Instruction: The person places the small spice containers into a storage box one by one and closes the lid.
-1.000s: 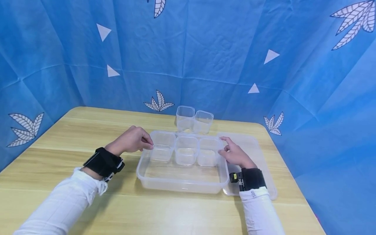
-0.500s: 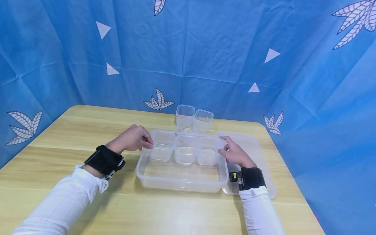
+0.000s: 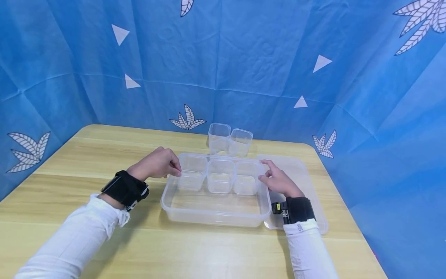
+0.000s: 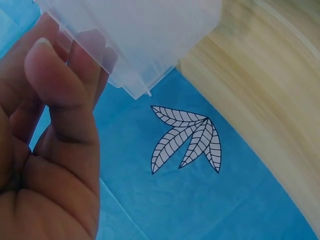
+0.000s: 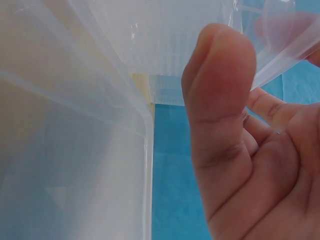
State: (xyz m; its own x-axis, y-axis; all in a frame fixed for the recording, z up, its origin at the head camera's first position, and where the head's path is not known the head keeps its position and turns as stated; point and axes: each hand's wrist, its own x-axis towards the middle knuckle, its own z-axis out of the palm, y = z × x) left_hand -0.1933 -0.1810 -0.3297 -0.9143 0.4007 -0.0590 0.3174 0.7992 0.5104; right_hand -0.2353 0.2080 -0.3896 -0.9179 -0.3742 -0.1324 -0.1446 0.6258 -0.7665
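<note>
A large clear plastic box (image 3: 216, 217) stands on the table in the head view. Inside, along its back side, three small clear plastic cups stand in a row: a left cup (image 3: 191, 182), a middle cup (image 3: 220, 185) and a right cup (image 3: 245, 186). My left hand (image 3: 160, 162) pinches the rim at the left cup's outer edge; in the left wrist view some fingers show through frosted plastic. My right hand (image 3: 278, 181) holds the right cup's outer edge, index finger at the back corner, thumb nearer the front. Exact contact is partly hidden by see-through plastic.
Two more clear cups, one (image 3: 219, 139) beside another (image 3: 241, 142), stand behind the box near the table's back edge. A flat translucent lid (image 3: 311, 201) lies to the right, partly under my right wrist. Blue cloth (image 3: 216, 58) hangs behind the wooden table (image 3: 223, 255).
Both hands and the cups keep their places. The whole head view has shifted very slightly.
</note>
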